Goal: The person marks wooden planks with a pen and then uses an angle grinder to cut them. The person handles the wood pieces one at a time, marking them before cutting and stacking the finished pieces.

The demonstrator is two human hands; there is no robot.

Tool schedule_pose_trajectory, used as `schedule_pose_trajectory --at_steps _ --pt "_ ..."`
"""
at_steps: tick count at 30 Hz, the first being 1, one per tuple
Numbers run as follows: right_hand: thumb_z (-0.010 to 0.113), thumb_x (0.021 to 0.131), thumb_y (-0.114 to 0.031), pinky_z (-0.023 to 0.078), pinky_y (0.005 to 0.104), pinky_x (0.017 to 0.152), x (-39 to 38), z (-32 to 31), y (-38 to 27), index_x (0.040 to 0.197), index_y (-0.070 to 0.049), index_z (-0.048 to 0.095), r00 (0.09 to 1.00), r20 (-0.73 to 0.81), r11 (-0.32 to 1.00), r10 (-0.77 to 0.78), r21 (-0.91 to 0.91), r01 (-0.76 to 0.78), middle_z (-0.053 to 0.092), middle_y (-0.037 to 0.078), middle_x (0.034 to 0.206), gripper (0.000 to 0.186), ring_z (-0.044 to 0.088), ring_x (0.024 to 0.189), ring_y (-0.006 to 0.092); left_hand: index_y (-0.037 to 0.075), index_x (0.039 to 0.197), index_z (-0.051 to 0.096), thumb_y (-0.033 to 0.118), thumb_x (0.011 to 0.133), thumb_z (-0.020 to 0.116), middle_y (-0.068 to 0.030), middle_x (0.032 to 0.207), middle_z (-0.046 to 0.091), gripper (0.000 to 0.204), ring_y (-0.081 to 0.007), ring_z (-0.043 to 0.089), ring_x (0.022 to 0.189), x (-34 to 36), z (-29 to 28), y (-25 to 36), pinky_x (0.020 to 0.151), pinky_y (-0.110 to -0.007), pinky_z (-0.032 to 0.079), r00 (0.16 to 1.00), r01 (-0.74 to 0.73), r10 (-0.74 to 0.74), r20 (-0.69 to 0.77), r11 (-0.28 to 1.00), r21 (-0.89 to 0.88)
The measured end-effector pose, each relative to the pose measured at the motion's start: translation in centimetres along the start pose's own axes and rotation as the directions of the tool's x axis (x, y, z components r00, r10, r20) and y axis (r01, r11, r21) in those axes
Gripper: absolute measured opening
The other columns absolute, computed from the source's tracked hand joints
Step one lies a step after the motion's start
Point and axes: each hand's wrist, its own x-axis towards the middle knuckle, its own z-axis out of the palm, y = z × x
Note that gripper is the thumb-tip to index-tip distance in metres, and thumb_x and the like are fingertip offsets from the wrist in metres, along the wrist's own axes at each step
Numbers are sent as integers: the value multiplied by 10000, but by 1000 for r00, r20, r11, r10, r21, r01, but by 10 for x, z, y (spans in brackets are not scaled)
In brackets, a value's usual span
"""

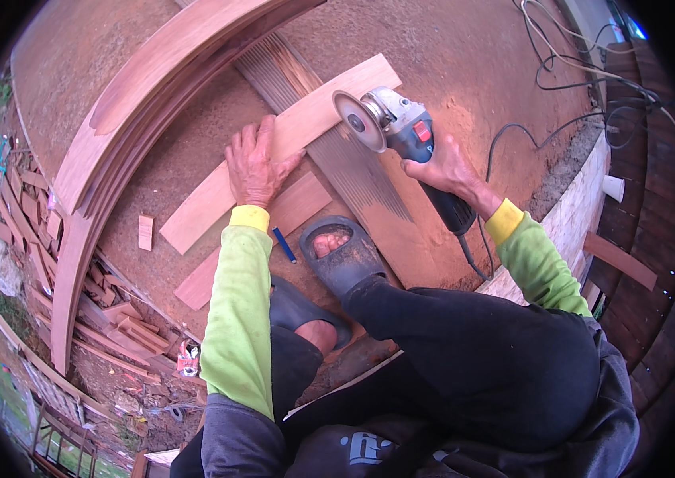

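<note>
My right hand (451,170) is wrapped round the body of an angle grinder (409,131), whose round disc (359,121) stands beside the far part of a pale wooden plank (306,119). Whether the disc touches the wood I cannot tell. My left hand (256,163) lies on that plank with its fingers stretched out, pressing from above. The plank rests slantwise across a grooved board (353,171). Below it lies another reddish plank (298,203), partly hidden by my left arm. A blue pencil-like stick (284,245) lies near my sandal (345,251).
A stack of long curved boards (134,103) arcs along the left. Several wood offcuts (134,331) are heaped at lower left, and a small wood block (145,233) lies nearer. The grinder's black cord (490,151) runs right, toward tangled cables (584,68). A ledge (572,215) drops to dark boards.
</note>
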Motion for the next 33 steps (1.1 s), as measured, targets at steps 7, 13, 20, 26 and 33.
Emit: schedule_pose_trajectory --at_steps 7,13,20,26,33 --pt "711 625 -276 538 397 743 0 0 -2 1055 132 566 1000 -10 1000 -14 20 14 654 249 851 609 676 799 332 118 1231 561 390 619 815 -85 1039 558 716 -287 524 977 0 0 0 840 -418 426 1000 -3 3 3 1000 10" --pt "712 625 -270 540 396 742 1 0 -1 1055 133 566 1000 0 1000 -9 18 9 655 245 851 607 677 795 325 121 1232 558 400 622 811 -85 1032 551 717 -288 522 969 0 1 0 839 -421 425 1000 -1 1 6 1000 15" --pt "711 624 -268 544 399 726 1 -1 -1 1043 141 565 1000 12 1000 5 7 -5 654 240 836 603 677 774 322 121 1230 558 406 620 810 -86 1031 549 719 -287 522 968 0 1 0 835 -420 425 1000 -6 6 3 1000 15" --pt "706 630 -264 539 398 734 3 1 -2 1039 133 568 1000 4 1000 -8 20 7 653 234 827 587 675 779 319 119 1228 561 393 610 817 -85 1024 553 723 -289 524 961 0 0 -1 829 -418 427 1000 -14 14 -13 1000 10" --pt "705 628 -264 535 397 743 3 -1 -6 1033 120 573 1000 3 1000 -8 29 8 655 234 829 573 677 788 320 113 1230 562 381 604 821 -88 1039 557 728 -290 526 968 0 0 0 836 -417 427 1000 -10 10 -9 1000 8"
